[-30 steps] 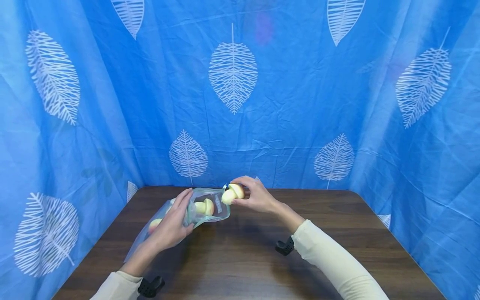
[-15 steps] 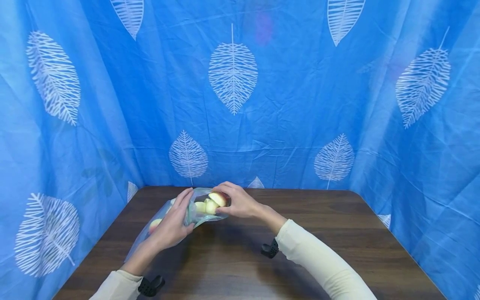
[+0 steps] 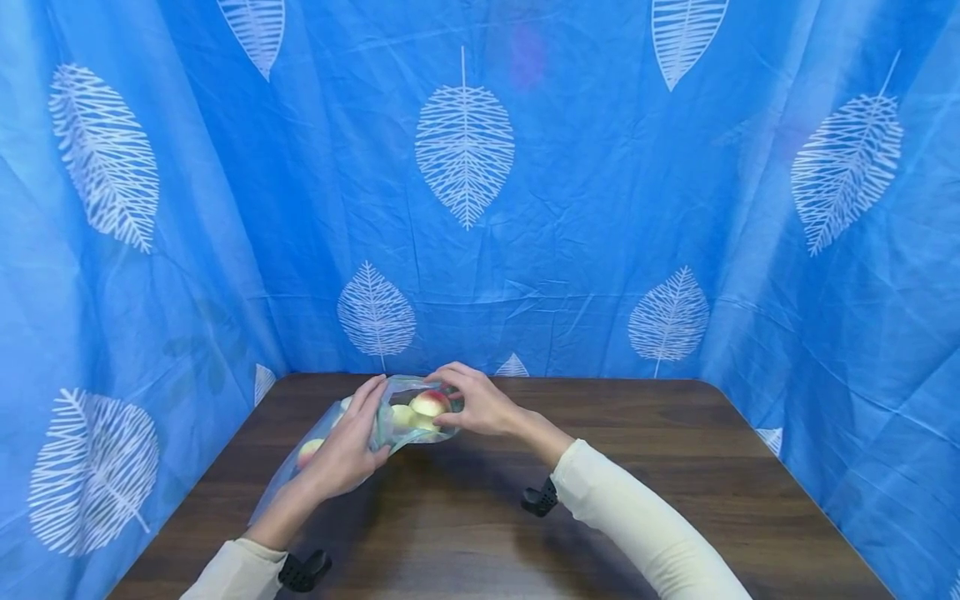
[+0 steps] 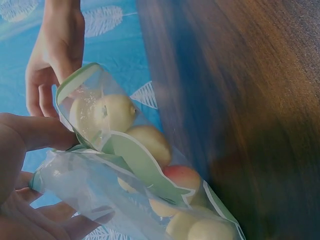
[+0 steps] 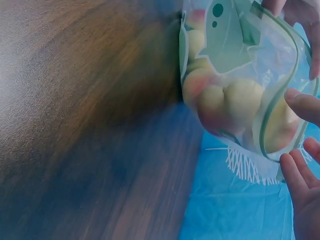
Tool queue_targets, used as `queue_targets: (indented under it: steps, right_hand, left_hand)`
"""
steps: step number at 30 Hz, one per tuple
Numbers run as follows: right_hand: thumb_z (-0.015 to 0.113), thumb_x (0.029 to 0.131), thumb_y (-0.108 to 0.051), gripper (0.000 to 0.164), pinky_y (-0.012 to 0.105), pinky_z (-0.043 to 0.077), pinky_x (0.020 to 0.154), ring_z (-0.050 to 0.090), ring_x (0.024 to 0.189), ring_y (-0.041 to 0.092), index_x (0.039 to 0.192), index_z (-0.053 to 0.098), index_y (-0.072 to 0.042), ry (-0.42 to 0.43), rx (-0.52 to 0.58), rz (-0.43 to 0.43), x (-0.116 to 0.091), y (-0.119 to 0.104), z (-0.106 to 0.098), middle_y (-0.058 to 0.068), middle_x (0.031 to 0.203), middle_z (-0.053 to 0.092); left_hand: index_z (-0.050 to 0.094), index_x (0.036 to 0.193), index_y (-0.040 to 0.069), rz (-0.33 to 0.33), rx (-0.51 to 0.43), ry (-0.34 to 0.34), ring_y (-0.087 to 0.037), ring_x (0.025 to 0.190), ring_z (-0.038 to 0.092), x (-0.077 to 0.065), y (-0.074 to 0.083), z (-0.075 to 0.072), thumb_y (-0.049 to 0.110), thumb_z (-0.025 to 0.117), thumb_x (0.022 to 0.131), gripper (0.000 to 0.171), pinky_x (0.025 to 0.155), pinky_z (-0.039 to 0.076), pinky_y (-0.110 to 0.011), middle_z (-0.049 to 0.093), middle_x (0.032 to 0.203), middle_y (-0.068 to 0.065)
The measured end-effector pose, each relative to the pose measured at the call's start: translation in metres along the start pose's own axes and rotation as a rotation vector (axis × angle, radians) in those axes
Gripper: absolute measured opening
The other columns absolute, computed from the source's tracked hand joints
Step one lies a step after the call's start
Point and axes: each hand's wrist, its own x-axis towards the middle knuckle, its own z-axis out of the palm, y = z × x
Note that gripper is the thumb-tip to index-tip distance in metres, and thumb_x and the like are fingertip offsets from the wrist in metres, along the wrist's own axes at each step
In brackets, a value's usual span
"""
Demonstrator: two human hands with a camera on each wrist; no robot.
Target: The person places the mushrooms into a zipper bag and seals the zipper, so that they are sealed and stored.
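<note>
My left hand (image 3: 341, 454) grips the mouth of a clear plastic bag (image 5: 227, 137) with a green rim and green printed shape. In the left wrist view, its thumb (image 4: 47, 132) presses the bag's edge and the other fingers lie behind. Several pale yellow, red-blushed peaches (image 5: 242, 100) fill the bag. One peach (image 3: 430, 403) lies just inside the mouth, beside my right hand (image 3: 476, 402). The right thumb and fingers (image 5: 295, 182) are spread apart at the rim. In the right wrist view, they appear to hold nothing.
The bag lies over the left back part of a dark wooden table (image 3: 487, 517). Blue curtains (image 3: 555, 250) with white leaf prints surround the table's back and sides. A black strap device (image 3: 538, 498) sits on each wrist.
My right hand has moved left to the bag's mouth with a peach. That peach now sits inside the opening, turned red side up, with the fingers loosened from it. The left hand has stayed put.
</note>
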Motion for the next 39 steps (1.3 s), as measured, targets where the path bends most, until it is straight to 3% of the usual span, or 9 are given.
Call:
queue_targets:
  steps: [9, 13, 20, 25, 29, 36, 39]
  right_hand:
    - [0.085, 0.086, -0.007, 0.047, 0.023, 0.056, 0.086, 0.067, 0.101, 0.02, 0.128, 0.066, -0.002, 0.014, 0.02, 0.034, -0.009, 0.006, -0.003, 0.009, 0.117, 0.068]
    - [0.083, 0.087, -0.005, 0.038, 0.026, 0.057, 0.085, 0.068, 0.097, 0.017, 0.123, 0.069, -0.004, -0.009, -0.042, 0.005, -0.008, 0.007, 0.003, 0.005, 0.111, 0.071]
    - [0.082, 0.092, -0.015, 0.03, 0.025, 0.054, 0.089, 0.07, 0.099, 0.015, 0.12, 0.075, -0.01, -0.106, -0.247, -0.065, -0.005, 0.002, 0.012, -0.002, 0.11, 0.074]
    - [0.077, 0.095, -0.013, 0.034, 0.024, 0.051, 0.097, 0.068, 0.111, 0.013, 0.128, 0.073, -0.009, -0.174, -0.211, -0.062, -0.008, 0.002, 0.013, -0.001, 0.12, 0.073]
    - [0.077, 0.094, -0.011, 0.036, 0.031, 0.052, 0.096, 0.067, 0.113, 0.017, 0.13, 0.071, -0.006, -0.144, -0.151, -0.038, -0.014, 0.006, 0.007, 0.003, 0.123, 0.072]
    - [0.079, 0.091, -0.005, 0.037, 0.037, 0.055, 0.093, 0.069, 0.106, 0.027, 0.126, 0.069, 0.0, -0.033, -0.078, -0.008, -0.03, 0.018, -0.01, 0.012, 0.121, 0.071]
    - [0.079, 0.09, -0.004, 0.037, 0.039, 0.056, 0.091, 0.069, 0.104, 0.027, 0.124, 0.069, 0.003, -0.008, -0.068, 0.009, -0.039, 0.022, -0.018, 0.015, 0.119, 0.071]
  left_hand:
    - [0.028, 0.157, -0.009, -0.003, -0.003, -0.005, -0.045, 0.143, 0.037, 0.001, 0.002, -0.001, -0.007, 0.084, 0.078, 0.097, 0.103, 0.047, -0.057, 0.023, 0.163, -0.022]
    - [0.028, 0.156, -0.011, 0.011, -0.015, -0.003, -0.045, 0.143, 0.037, 0.002, 0.002, 0.0, -0.008, 0.084, 0.078, 0.096, 0.102, 0.048, -0.056, 0.024, 0.163, -0.023]
    - [0.031, 0.154, -0.013, 0.026, -0.023, 0.009, -0.046, 0.14, 0.041, 0.0, -0.001, 0.002, -0.009, 0.084, 0.075, 0.094, 0.099, 0.05, -0.055, 0.026, 0.162, -0.023]
    - [0.034, 0.153, -0.012, 0.027, -0.019, 0.004, -0.044, 0.128, 0.053, -0.002, -0.003, 0.004, -0.01, 0.084, 0.074, 0.094, 0.09, 0.056, -0.051, 0.027, 0.161, -0.023]
    - [0.035, 0.152, -0.012, 0.035, -0.009, -0.021, -0.044, 0.132, 0.05, -0.002, -0.003, 0.007, -0.01, 0.085, 0.073, 0.093, 0.088, 0.057, -0.049, 0.029, 0.161, -0.024]
    - [0.038, 0.151, -0.012, 0.054, 0.039, -0.053, -0.046, 0.141, 0.04, -0.005, 0.0, 0.019, -0.006, 0.084, 0.074, 0.09, 0.099, 0.051, -0.052, 0.032, 0.159, -0.027]
    - [0.039, 0.151, -0.011, 0.069, 0.072, -0.075, -0.043, 0.139, 0.044, -0.008, 0.003, 0.027, -0.003, 0.083, 0.077, 0.087, 0.097, 0.052, -0.051, 0.033, 0.159, -0.025]
